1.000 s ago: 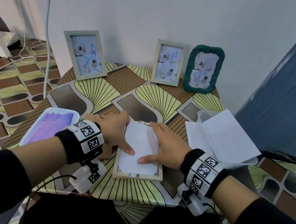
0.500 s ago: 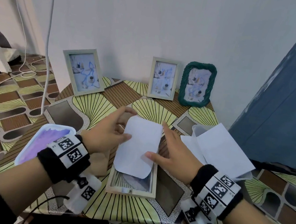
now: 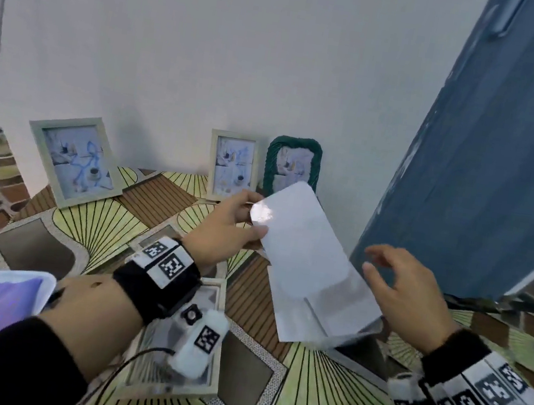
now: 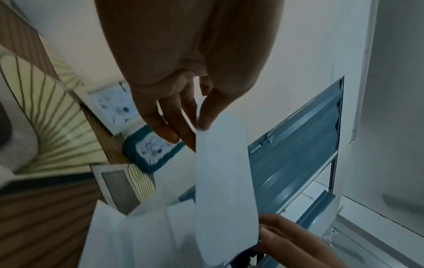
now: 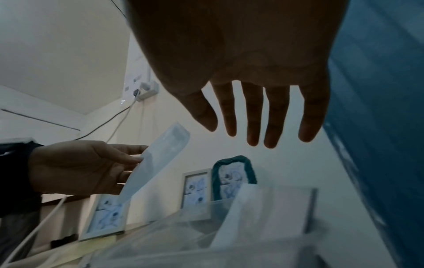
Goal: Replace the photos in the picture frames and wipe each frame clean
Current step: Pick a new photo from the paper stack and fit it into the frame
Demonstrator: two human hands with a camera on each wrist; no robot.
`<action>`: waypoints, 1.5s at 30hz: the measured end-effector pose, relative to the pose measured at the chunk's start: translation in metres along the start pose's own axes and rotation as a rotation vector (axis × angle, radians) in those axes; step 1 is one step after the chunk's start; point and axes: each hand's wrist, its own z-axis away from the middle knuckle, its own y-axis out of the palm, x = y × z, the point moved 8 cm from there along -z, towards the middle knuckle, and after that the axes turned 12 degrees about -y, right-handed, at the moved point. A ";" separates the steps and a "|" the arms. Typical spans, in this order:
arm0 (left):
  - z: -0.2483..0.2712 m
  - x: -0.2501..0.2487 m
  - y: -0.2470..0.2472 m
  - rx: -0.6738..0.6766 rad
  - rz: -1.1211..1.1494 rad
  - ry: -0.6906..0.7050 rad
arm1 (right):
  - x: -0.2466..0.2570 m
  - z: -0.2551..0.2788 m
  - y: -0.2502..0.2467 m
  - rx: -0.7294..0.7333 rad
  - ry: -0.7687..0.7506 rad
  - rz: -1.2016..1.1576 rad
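White photo (image 3: 301, 242) is pinched at one corner by left hand (image 3: 223, 227), lifted over sheets (image 3: 320, 300) at surface's right edge, right hand (image 3: 399, 281) spread, holding nothing; risk: thin grip lets it slip or crease.

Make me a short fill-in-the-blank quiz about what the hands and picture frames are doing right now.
1. The white sheet is pinched by the ____ hand.
2. The right hand is open and holds ____.
3. ____ picture frames stand upright against the wall, one of them the green frame.
4. The wooden frame below the left wrist lies ____ on the table.

Missing words: left; nothing; Three; flat
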 end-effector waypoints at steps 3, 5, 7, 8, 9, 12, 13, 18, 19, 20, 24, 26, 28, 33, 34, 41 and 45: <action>-0.022 0.006 0.035 0.039 -0.042 -0.021 | -0.032 0.004 0.001 0.119 0.107 0.073; -0.034 0.007 0.053 0.047 -0.143 -0.018 | -0.043 0.007 0.003 0.164 0.146 0.066; -0.044 0.009 0.066 0.062 -0.247 -0.011 | -0.049 0.010 0.007 0.193 0.167 0.028; -0.048 0.009 0.071 0.065 -0.310 0.001 | -0.050 0.011 0.009 0.207 0.172 0.013; -0.052 0.009 0.075 0.059 -0.380 0.019 | -0.051 0.011 0.012 0.220 0.174 0.002; -0.058 0.011 0.081 0.020 -0.549 0.062 | -0.048 0.010 0.020 0.248 0.171 -0.012; -0.058 0.010 0.082 -0.007 -0.602 0.083 | -0.046 0.009 0.021 0.253 0.172 -0.017; -0.055 0.017 0.087 -0.171 -1.034 0.125 | -0.041 0.006 0.020 0.264 0.172 -0.035; -0.056 0.020 0.087 -0.189 -1.159 0.109 | -0.040 0.006 0.020 0.264 0.171 -0.031; -0.056 0.024 0.087 -0.187 -1.267 0.093 | -0.040 0.006 0.020 0.262 0.171 -0.024; -0.053 0.030 0.093 -0.163 -1.498 0.111 | -0.039 0.007 0.022 0.254 0.184 -0.013; -0.049 0.026 0.094 -0.179 -1.489 0.138 | -0.038 0.008 0.023 0.244 0.184 0.009; -0.046 0.022 0.092 -0.171 -1.416 0.141 | -0.038 0.007 0.022 0.227 0.186 0.050; -0.032 0.022 0.085 -0.089 -1.320 0.168 | -0.038 0.009 0.020 0.208 0.224 0.098; -0.027 0.024 0.085 -0.063 -1.338 0.177 | -0.037 0.009 0.020 0.202 0.229 0.100; -0.013 0.042 0.077 0.016 -1.192 0.182 | -0.024 0.008 0.008 0.101 0.239 0.137; -0.016 0.043 0.072 0.039 -0.995 0.157 | -0.003 0.003 -0.016 -0.033 0.184 0.176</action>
